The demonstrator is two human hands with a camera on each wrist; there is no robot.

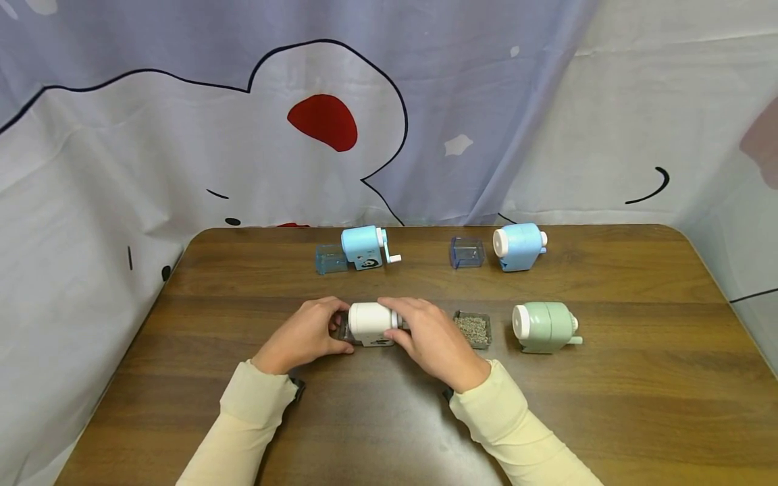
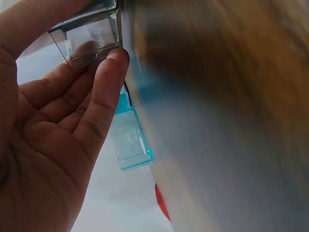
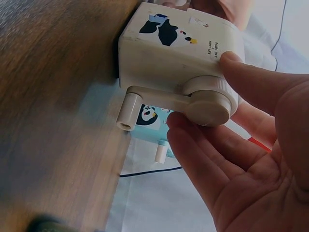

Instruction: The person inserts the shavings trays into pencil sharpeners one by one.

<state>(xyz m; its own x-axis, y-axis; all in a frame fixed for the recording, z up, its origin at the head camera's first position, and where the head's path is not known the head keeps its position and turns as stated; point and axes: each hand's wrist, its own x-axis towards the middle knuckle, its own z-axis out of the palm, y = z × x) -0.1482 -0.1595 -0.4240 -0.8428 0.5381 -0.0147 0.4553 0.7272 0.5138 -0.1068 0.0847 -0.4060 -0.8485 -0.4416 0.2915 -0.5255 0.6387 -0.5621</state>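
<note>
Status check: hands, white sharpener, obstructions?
Left hand holding clear drawer. Right hand gripping white sharpener, upright. Shavings tray beside right hand; nothing visibly blocking.

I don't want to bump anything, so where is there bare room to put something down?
The table is bare between its right edge and the green sharpener, and between its left edge and the left hand. It's crowded around the white sharpener, between that hand and the right hand, which has the shavings tray beside it.

We see smooth plastic on the white sharpener (image 3: 169,50), glossy see-through plastic on the drawer (image 2: 99,33), a sheeny wood-grain tabletop (image 1: 620,398), and matt, creased cloth in the curtain (image 1: 462,88).
</note>
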